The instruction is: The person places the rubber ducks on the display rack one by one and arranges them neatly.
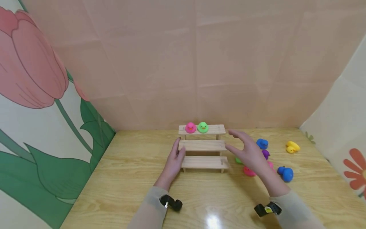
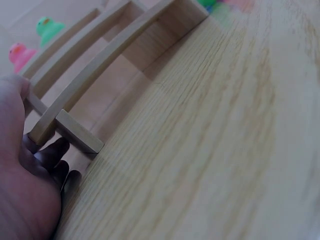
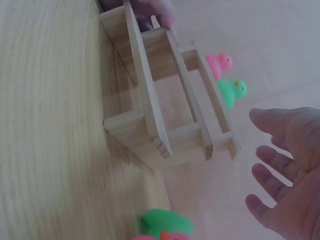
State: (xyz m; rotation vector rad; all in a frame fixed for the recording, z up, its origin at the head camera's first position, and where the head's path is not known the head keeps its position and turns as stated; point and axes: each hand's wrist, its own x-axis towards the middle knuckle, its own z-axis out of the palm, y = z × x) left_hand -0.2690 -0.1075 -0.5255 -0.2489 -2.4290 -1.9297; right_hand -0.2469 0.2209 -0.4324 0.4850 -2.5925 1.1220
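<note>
A three-step wooden display stand [image 1: 204, 162] rests on the table near the back wall. On its top step sit a pink rubber duck [image 1: 190, 128] and, to the right, a green rubber duck [image 1: 203, 127]. My left hand [image 1: 172, 160] holds the stand's left end, thumb by the middle step; in the left wrist view its fingers [image 2: 54, 152] curl in below the step. Just off the stand's right end, my right hand [image 1: 251, 156] is raised with fingers spread and nothing in it. The right wrist view shows that palm [image 3: 300, 200] apart from the wood.
Right of the stand lie loose ducks: blue [image 1: 262, 143], purple [image 1: 265, 154], yellow [image 1: 293, 147], a larger blue one [image 1: 286, 174], and a pink one [image 1: 249, 171]. My right hand partly hides a green duck [image 1: 238, 160]. A paper-covered wall [image 1: 197, 79] rises behind the table.
</note>
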